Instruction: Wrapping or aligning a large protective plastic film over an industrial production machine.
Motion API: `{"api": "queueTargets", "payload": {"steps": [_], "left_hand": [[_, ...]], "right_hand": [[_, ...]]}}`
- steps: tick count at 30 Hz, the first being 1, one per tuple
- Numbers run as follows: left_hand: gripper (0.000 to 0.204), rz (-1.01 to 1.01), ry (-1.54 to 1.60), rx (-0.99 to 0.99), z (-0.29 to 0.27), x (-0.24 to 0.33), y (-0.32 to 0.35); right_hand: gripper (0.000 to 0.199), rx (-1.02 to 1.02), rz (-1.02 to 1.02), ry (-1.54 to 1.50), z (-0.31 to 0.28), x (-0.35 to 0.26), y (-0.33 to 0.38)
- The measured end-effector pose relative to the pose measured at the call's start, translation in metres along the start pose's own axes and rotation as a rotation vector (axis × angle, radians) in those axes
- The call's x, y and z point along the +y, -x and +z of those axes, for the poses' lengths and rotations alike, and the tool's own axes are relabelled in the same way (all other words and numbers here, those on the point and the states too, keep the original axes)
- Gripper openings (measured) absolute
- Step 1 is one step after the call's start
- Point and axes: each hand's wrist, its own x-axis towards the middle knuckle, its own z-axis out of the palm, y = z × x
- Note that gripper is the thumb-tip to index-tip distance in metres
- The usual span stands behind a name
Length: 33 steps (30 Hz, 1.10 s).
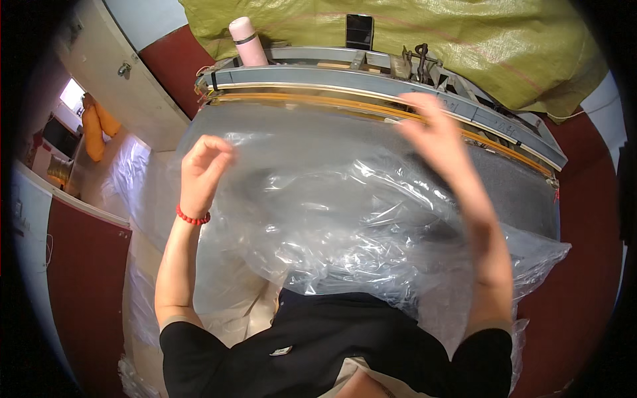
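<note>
A large clear plastic sheet [318, 225] lies rumpled and shiny over the dark grey surface [511, 192] in front of me, and its near part reaches down to my body. My left hand [204, 169] is raised over the sheet's left side, its fingers curled in toward the thumb. What lies between those fingers, if anything, is hidden. Farther right, my right hand [430, 126] hangs near the far bar with its yellow-orange strip [312, 101]. Motion smears its fingers, so their grip does not show. A red bead bracelet [192, 217] circles my left wrist.
Beyond the surface runs a grey metal frame [292, 75]. On it stand a pink bottle [247, 43] and a dark metal clamp [421, 63]. A phone [359, 32] rests against the yellow-green woven sheet [491, 40]. A door [126, 79] stands at the left.
</note>
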Motion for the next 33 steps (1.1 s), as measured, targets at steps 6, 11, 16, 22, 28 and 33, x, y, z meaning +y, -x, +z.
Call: {"api": "queueTargets", "payload": {"steps": [6, 11, 16, 22, 28, 33], "left_hand": [[0.014, 0.09, -0.223, -0.035, -0.002, 0.019, 0.013], [0.013, -0.269, -0.589, -0.416, -0.067, -0.064, 0.062], [0.004, -0.578, -0.424, -0.545, -0.08, -0.141, 0.124], [0.009, -0.445, -0.301, -0.428, 0.012, -0.122, 0.14], [0.019, -0.277, -1.037, -1.146, -0.043, -0.132, 0.114], [0.013, -0.564, -1.526, -0.424, -0.25, -0.188, 0.033]], "right_hand": [[0.015, -0.406, -0.047, -0.321, 0.102, -0.024, 0.0], [0.012, -0.172, 0.398, -0.155, 0.01, 0.063, 0.04], [0.018, 0.528, 0.73, 0.125, -0.192, 0.173, 0.173], [0.025, 1.085, 0.79, 0.171, -0.381, 0.19, 0.356], [0.026, 1.227, 0.828, 0.146, -0.414, 0.195, 0.401], [0.026, 0.968, 0.869, 0.564, -0.384, 0.23, 0.369]]}}
